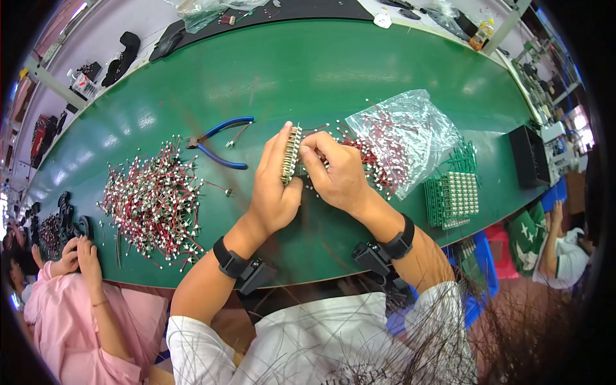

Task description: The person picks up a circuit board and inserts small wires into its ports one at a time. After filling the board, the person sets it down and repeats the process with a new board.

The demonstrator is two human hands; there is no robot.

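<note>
My left hand [273, 189] is closed around a narrow circuit board panel [291, 154], held up nearly edge-on, with rows of small pale parts along it. Against the panel's right side, my right hand [340, 173] is closed in a pinch. Whatever is between its thumb and fingers is too small and hidden to make out. Just behind the right hand lie red-and-white connector wires [385, 167], partly under a clear plastic bag [420, 125]. To the left of my hands, blue-handled cutters [228, 122] rest on the table with their handles spread.
A large heap of connector wires [154, 199] covers the green table's left part. Stacked green circuit boards [461, 196] sit at the right, near a black bin [529, 157]. A co-worker in a pink top [83, 321] sits at the left, hands at the table edge.
</note>
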